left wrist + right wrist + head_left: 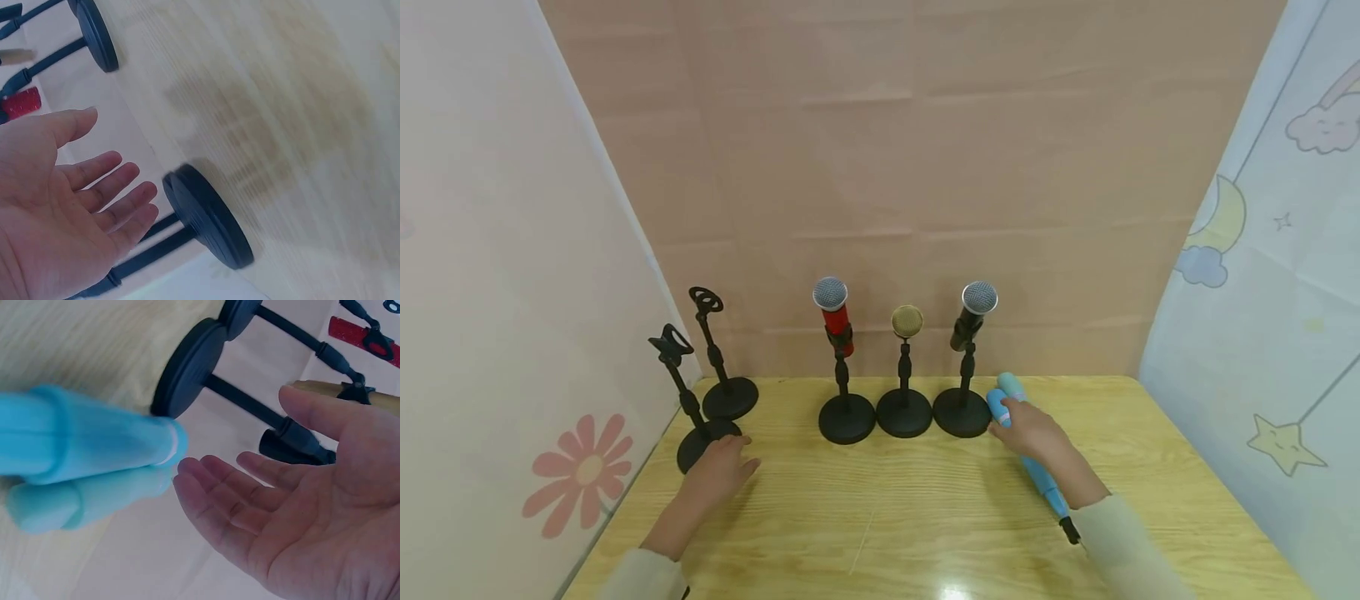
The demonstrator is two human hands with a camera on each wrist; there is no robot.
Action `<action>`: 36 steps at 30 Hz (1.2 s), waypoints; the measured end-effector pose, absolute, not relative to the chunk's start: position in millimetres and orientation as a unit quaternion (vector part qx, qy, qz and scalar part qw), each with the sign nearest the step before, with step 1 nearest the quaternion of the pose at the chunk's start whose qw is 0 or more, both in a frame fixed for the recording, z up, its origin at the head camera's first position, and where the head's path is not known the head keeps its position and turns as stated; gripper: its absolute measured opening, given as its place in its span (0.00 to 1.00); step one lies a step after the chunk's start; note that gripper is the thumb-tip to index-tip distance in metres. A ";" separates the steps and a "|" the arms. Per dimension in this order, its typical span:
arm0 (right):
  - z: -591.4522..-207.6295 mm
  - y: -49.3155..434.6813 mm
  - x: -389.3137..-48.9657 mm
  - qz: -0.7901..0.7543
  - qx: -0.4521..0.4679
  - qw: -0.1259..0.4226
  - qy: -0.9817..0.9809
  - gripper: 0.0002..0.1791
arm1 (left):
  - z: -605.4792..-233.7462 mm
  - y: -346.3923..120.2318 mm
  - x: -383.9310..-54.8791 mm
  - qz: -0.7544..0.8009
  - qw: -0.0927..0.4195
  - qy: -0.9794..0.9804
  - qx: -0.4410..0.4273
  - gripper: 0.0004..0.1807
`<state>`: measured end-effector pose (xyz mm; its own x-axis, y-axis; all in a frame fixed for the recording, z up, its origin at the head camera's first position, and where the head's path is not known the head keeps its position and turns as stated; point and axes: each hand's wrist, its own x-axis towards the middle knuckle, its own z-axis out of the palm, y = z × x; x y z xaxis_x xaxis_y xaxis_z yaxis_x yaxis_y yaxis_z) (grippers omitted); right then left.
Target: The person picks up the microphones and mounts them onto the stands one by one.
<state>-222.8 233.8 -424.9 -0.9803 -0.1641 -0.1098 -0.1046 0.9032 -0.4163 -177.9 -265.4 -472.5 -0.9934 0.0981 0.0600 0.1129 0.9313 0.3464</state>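
My left hand (721, 468) is open beside the round base of an empty black microphone stand (703, 446); in the left wrist view its fingers (128, 200) are loosely spread, with nothing between them. A second empty stand (730, 398) is just behind. My right hand (1033, 429) hovers over two rod-like things, a blue one (1041, 479) with a black tip and a teal one (1011, 385), lying side by side. Their exact kind I cannot tell. In the right wrist view its fingers (219, 494) are relaxed and hold nothing, close to the rounded end of the blue rod (112, 437).
Three stands with microphones stand in a row at the back of the wooden table (850, 533): a red microphone (835, 317), a gold one (907, 322) and a black one with a silver head (973, 312). A brown cloth backdrop (917, 167) hangs close behind.
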 end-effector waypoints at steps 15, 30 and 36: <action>-432.6 252.1 -217.1 -0.185 -0.035 0.085 0.978 0.36 | -477.5 -314.2 -175.4 -0.178 0.026 -0.983 -0.030 0.24; -441.2 256.2 -215.6 -0.165 -0.011 0.088 0.982 0.35 | -477.6 -335.3 -188.0 -0.193 0.003 -0.981 0.024 0.32; -442.7 255.6 -215.3 -0.164 0.007 0.090 0.982 0.32 | -480.4 -339.2 -196.4 -0.189 0.003 -0.982 0.027 0.42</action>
